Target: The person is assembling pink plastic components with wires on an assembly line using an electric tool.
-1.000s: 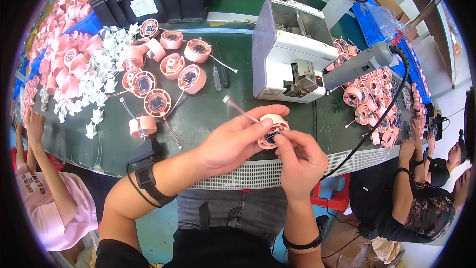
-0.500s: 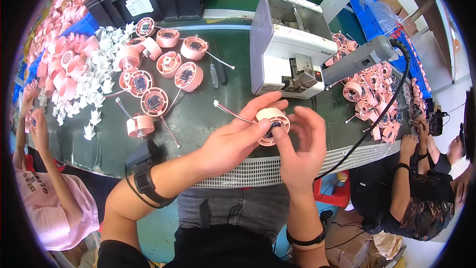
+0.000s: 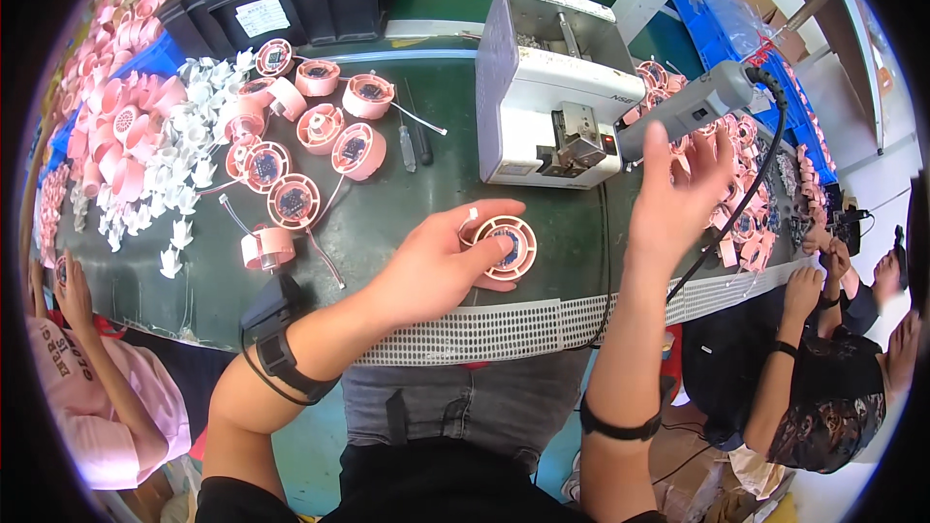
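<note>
Pink cups (image 3: 124,131) lie in a big pile on the far left, and just beside them is a heap of small white bits (image 3: 179,192). A person in a pink shirt (image 3: 116,407) sits at that end. A black bin (image 3: 325,5) stands at the back. Next come some round pink parts (image 3: 294,199), close together on the green table (image 3: 397,223), many with a dark board inside and some with thin wires. Two screwdrivers (image 3: 408,148) lie to the right of them.

The left hand (image 3: 431,261) is in the middle, near the front edge of the table. It holds one pink ring part (image 3: 523,250), with the thumb on top and fingers around and under it. The ring's open side faces up. A little white plug (image 3: 473,216) pokes up by the fingers.

Behind that stands a white machine (image 3: 547,116). The right hand (image 3: 680,199) is up, its fingers spread wide, by a grey tool (image 3: 696,110). I can't tell if they touch. A black cord (image 3: 781,126) curves down from the tool, and more pink parts (image 3: 754,250) make a heap on the right.
</note>
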Motion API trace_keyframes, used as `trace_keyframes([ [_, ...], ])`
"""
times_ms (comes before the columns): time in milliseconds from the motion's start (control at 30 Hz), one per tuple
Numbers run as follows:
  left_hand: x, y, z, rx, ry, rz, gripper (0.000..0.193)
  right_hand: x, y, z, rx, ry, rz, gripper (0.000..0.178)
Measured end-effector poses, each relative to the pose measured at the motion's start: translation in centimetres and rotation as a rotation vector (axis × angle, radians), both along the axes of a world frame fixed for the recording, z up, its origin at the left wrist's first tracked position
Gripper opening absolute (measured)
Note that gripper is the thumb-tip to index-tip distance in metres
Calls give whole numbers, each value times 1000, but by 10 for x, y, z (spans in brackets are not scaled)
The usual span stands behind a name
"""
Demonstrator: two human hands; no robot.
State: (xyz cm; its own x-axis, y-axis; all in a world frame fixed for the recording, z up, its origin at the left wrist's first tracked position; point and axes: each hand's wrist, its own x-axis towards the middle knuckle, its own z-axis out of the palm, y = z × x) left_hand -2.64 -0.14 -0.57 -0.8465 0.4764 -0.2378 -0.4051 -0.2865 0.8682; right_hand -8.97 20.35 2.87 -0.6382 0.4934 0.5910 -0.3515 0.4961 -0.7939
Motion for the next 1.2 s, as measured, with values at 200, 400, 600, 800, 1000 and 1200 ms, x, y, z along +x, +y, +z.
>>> trace_keyframes([
  [200,0,-1,-2,-20,-13,18,44,-28,0,15,19,148,84,38],
  [400,2,1,1,-115,-8,15,43,0,-27,63,-349,363,523,34],
  [600,0,4,5,-128,-51,41,40,-15,-50,68,-343,313,499,20],
  [800,2,1,0,-138,-47,45,40,-18,-60,61,-256,279,457,19],
  [1000,3,4,5,-156,-45,52,39,-16,-59,58,-204,295,464,18],
  [1200,5,4,4,-181,-18,59,39,23,-60,50,-349,142,556,27],
])
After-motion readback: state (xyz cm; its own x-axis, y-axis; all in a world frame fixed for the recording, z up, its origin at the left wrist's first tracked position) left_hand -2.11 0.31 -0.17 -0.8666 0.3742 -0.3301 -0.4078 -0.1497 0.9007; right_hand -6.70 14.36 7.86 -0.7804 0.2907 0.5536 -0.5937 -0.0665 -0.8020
